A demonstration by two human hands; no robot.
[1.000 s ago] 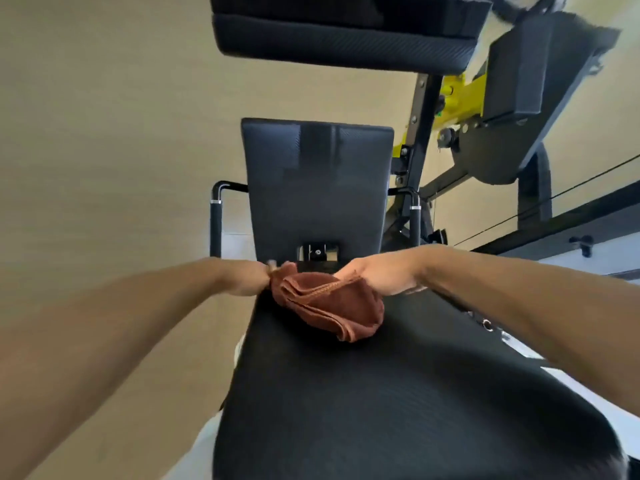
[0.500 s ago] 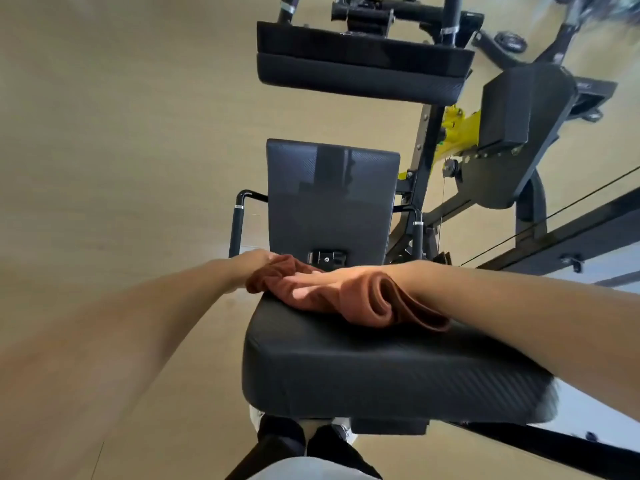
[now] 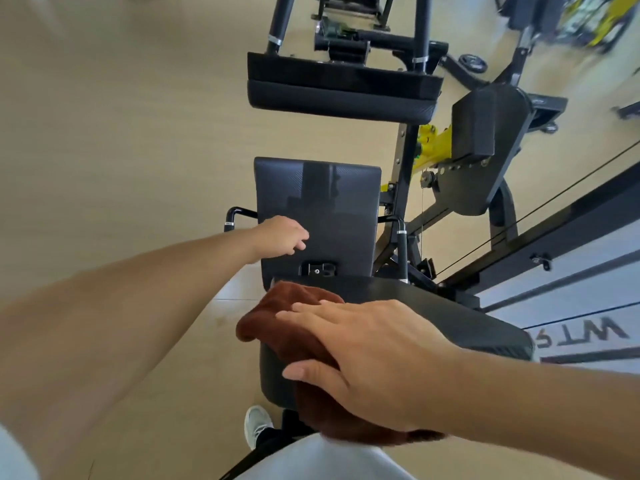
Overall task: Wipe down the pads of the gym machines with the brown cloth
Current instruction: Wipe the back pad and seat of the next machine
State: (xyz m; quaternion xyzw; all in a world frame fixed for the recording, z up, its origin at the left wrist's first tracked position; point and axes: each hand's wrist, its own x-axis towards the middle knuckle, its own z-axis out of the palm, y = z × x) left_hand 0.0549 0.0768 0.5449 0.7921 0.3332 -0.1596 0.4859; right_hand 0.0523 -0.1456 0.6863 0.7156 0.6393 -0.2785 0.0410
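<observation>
The brown cloth (image 3: 277,327) lies bunched on the left end of a black padded pad (image 3: 460,317), draped over its near edge. My right hand (image 3: 367,355) presses flat on the cloth, fingers spread and thumb at the pad's edge. My left hand (image 3: 280,237) is off the cloth and reaches out over the lower left of the black seat pad (image 3: 332,202) beyond, fingers loosely curled, holding nothing. A wide black roller-style pad (image 3: 339,95) sits farther ahead, and another black pad (image 3: 485,123) stands at the right.
Black handles (image 3: 232,216) flank the seat pad. A yellow bracket (image 3: 433,147) and black frame with a cable (image 3: 519,220) run to the right. Light wood floor (image 3: 121,133) lies to the left. My shoe (image 3: 256,424) shows below the pad.
My left hand has let go of the cloth and moved forward to the seat pad. My right hand has dragged the cloth toward me along the pad's left end.
</observation>
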